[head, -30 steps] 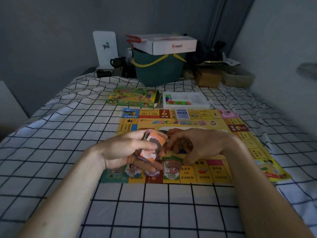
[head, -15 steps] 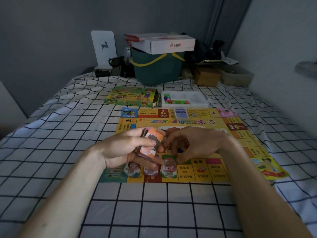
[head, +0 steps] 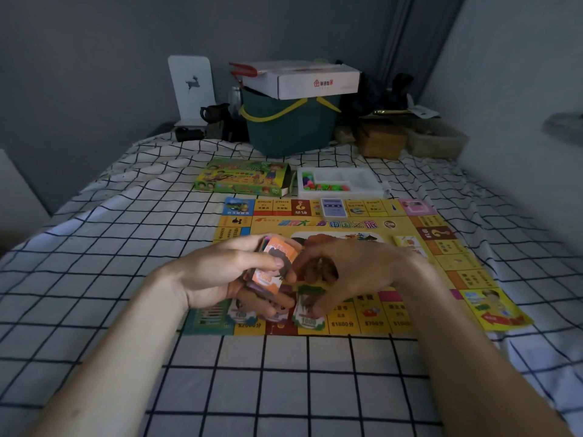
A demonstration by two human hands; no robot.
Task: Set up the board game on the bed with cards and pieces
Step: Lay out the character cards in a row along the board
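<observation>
While I kneel at the bed:
Surface: grid-checked sheet (head: 284, 373), grey walls.
Board (head: 419, 272): long axis left-right.
Left hand (head: 220, 275): grasps banknote stack (head: 274, 266).
Right hand (head: 356, 272): pinches green note (head: 307, 320).

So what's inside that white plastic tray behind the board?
The white plastic tray holds small green, pink and blue game pieces along its left and near side; its near wall hides anything lower.
</observation>
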